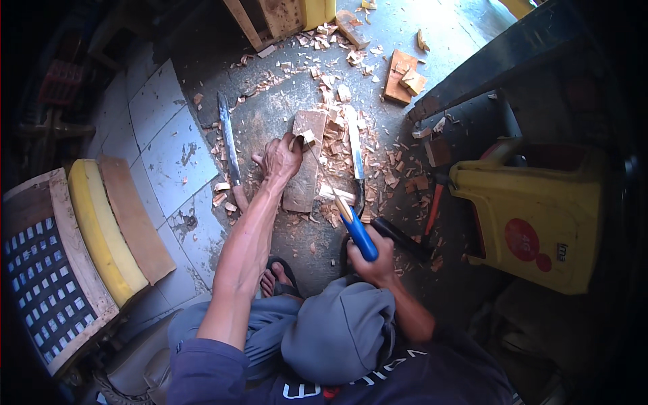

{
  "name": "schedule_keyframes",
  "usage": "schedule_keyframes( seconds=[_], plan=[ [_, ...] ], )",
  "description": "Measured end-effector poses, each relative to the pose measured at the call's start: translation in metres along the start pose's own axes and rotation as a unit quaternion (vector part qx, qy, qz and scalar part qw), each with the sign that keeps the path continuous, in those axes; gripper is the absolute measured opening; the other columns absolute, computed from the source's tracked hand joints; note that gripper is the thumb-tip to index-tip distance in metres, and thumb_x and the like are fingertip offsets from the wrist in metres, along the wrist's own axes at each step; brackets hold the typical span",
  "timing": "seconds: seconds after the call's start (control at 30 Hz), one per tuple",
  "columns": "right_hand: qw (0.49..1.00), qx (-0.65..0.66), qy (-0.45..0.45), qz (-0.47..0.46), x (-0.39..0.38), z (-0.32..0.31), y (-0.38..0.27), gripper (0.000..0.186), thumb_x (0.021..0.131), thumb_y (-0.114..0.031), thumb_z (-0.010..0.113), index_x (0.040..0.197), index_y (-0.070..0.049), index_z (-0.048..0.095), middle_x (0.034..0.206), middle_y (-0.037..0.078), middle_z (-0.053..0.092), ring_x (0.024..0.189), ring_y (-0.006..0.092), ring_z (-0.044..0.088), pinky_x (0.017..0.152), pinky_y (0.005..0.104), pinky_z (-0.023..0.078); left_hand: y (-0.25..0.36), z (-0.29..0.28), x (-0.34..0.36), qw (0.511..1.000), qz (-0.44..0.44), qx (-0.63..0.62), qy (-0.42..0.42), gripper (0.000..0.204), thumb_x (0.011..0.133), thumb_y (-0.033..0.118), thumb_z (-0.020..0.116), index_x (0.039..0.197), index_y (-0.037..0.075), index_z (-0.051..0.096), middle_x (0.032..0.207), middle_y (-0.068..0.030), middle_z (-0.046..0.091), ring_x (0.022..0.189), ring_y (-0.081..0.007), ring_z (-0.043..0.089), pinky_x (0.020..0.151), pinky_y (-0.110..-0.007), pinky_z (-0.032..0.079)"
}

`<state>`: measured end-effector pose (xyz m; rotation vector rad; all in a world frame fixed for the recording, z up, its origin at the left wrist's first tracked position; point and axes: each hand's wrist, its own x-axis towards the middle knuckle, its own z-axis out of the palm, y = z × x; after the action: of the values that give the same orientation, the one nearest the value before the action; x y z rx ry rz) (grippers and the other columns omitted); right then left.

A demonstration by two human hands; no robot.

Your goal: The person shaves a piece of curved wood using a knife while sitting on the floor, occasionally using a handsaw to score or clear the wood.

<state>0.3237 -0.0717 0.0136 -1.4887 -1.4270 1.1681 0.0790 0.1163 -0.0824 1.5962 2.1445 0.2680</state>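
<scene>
My left hand (279, 160) is closed on a small wood block (307, 138) above a worn wooden board (301, 192) lying on the floor. Lower right, my right hand (376, 258) is wrapped round a tool with a blue handle (360, 233) and a pale, tapering collar. Its narrow end points up toward the board; it looks like a blade seen edge-on, but I cannot make out its full shape. A long knife (228, 138) with a wooden handle lies left of the board. Another long knife (355, 142), dark-handled, lies among wood chips on the right.
Wood chips (337, 145) surround the board. At right lie a black tube-like piece (401, 237) and an orange-handled tool (434, 206), beside a cut yellow plastic container (533, 216). Wood offcuts (397, 77) lie farther off. A wood-framed black lattice (50, 290) stands left. My sandalled foot (277, 278) is close by.
</scene>
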Motion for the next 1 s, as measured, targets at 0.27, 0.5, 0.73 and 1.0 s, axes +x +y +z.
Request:
schedule_keyframes(
  seconds=[0.27,0.5,0.73,1.0],
  plan=[
    [0.999,-0.037,-0.009,0.040,0.039,0.017,-0.019,0.018,0.080,-0.016,0.071,0.087,-0.003,0.061,0.060,0.017,0.055,0.051,0.0248,0.062,0.051,0.0383,0.046,0.001,-0.002,0.002,1.000,0.012,0.010,-0.002,0.037,0.100,0.047,0.051,0.119,0.021,0.069,0.108,-0.0181,0.071,0.109,-0.0314,0.066,0.096,-0.059,0.028],
    [1.000,-0.008,-0.002,0.020,-0.024,-0.017,-0.005,0.014,0.079,-0.012,0.072,0.086,-0.004,0.062,0.062,0.017,0.058,0.055,0.0250,0.066,0.054,0.0369,0.049,0.007,-0.003,-0.008,1.000,0.008,0.008,-0.020,0.035,0.100,0.044,0.050,0.118,0.020,0.069,0.105,-0.0175,0.071,0.110,-0.0333,0.064,0.096,-0.062,0.027],
    [0.997,-0.022,-0.036,0.069,-0.007,-0.015,-0.019,0.013,0.080,-0.013,0.070,0.085,-0.004,0.062,0.063,0.015,0.060,0.058,0.0256,0.069,0.056,0.0375,0.051,-0.009,-0.002,0.000,1.000,0.012,0.026,-0.003,0.027,0.099,0.034,0.052,0.112,0.020,0.070,0.095,-0.0142,0.072,0.103,-0.0319,0.062,0.091,-0.058,0.029],
    [0.996,-0.041,-0.023,0.074,0.023,0.005,-0.013,0.014,0.080,-0.012,0.072,0.087,-0.004,0.063,0.061,0.014,0.056,0.054,0.0268,0.066,0.054,0.0371,0.049,0.005,-0.004,-0.006,0.998,0.043,0.055,0.006,0.029,0.102,0.035,0.051,0.120,0.021,0.068,0.098,-0.0123,0.070,0.106,-0.0300,0.058,0.089,-0.057,0.030]
  ],
)
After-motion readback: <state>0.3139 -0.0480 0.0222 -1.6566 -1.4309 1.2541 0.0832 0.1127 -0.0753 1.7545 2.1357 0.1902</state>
